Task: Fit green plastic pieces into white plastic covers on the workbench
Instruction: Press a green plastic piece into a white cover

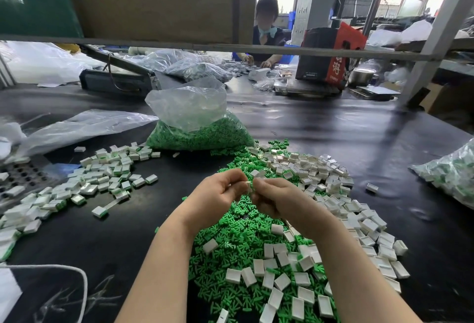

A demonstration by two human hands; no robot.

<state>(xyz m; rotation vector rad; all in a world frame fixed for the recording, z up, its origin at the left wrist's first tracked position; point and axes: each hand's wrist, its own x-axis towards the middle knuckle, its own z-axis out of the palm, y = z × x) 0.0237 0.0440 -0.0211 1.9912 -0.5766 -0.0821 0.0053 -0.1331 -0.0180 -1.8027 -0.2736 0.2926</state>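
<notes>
Pinching 1 white cover [248, 184] together, left hand [218, 194] and right hand [278, 198] curl.

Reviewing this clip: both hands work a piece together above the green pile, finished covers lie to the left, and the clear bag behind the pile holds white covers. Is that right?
Not quite. In the head view the clear bag behind the green pile holds green pieces, not white covers. The rest stands: the left hand and right hand work a piece together, and finished covers lie to the left.
</notes>
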